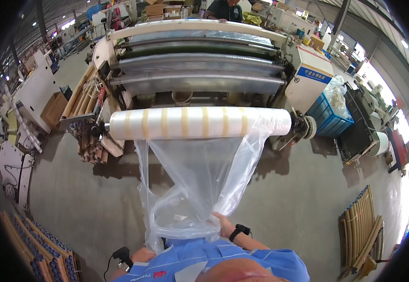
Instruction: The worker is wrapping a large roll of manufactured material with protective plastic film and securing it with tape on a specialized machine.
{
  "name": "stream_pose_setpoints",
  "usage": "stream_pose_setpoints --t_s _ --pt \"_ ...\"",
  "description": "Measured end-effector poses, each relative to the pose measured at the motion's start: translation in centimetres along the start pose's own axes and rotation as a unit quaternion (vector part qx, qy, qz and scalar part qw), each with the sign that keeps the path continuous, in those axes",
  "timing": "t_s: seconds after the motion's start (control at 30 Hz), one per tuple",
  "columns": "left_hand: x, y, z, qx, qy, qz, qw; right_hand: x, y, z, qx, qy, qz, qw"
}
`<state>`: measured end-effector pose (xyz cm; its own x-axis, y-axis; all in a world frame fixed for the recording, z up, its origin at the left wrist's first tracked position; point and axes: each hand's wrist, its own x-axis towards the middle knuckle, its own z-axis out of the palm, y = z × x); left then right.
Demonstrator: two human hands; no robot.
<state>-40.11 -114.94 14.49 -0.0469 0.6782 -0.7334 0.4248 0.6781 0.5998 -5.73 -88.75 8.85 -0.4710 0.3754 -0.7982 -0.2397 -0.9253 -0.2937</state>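
Note:
A loose sheet of clear plastic film (pixel 185 178) hangs from a wide film roll (pixel 167 123) banded with tan stripes and stretches toward my body. My right hand (pixel 224 224) is closed on the gathered right edge of this film, just in front of my blue shirt. Low at the left, by my waist, my left hand (pixel 143 255) meets the bunched left corner of the film; its fingers are mostly hidden, but the film tapers into it. Folds run across the sheet between both hands. Each wrist wears a black strapped device, and the left one also has a metal watch.
Behind the roll stands a machine with long rollers (pixel 199 82). A blue crate (pixel 331 115) of crumpled film is to its right, cardboard tubes (pixel 83 96) to its left. More tubes (pixel 362 230) stand near right and near left. Another person (pixel 225 10) is behind the machine.

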Motion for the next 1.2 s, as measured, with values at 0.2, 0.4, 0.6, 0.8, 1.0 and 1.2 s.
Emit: stream_pose_setpoints --t_s 0.2,0.4,0.6,0.8,1.0,1.2 --pt "-3.6 9.0 0.2 -0.014 -0.046 0.173 0.984 3.2 1.1 8.6 -0.129 -0.149 0.11 0.974" --pt "2.1 15.6 2.0 0.137 -0.167 0.401 0.89 13.1 4.5 9.3 -0.218 -0.111 0.088 0.966" --pt "9.0 21.3 8.5 0.21 -0.219 0.584 0.753 8.3 0.9 10.1 -0.437 -0.386 -0.102 0.806" --pt "7.0 21.3 7.6 0.03 -0.312 0.363 0.878 7.8 1.9 1.9 -0.678 -0.123 -0.29 0.664" --pt "9.9 11.9 -2.6 -0.338 -0.054 0.046 0.938 0.7 -0.6 2.5 -0.45 -0.14 -0.224 0.853" --pt "19.9 10.0 -7.5 -0.342 0.098 -0.057 0.933 0.4 -1.4 1.9 -0.492 -0.089 -0.203 0.842"
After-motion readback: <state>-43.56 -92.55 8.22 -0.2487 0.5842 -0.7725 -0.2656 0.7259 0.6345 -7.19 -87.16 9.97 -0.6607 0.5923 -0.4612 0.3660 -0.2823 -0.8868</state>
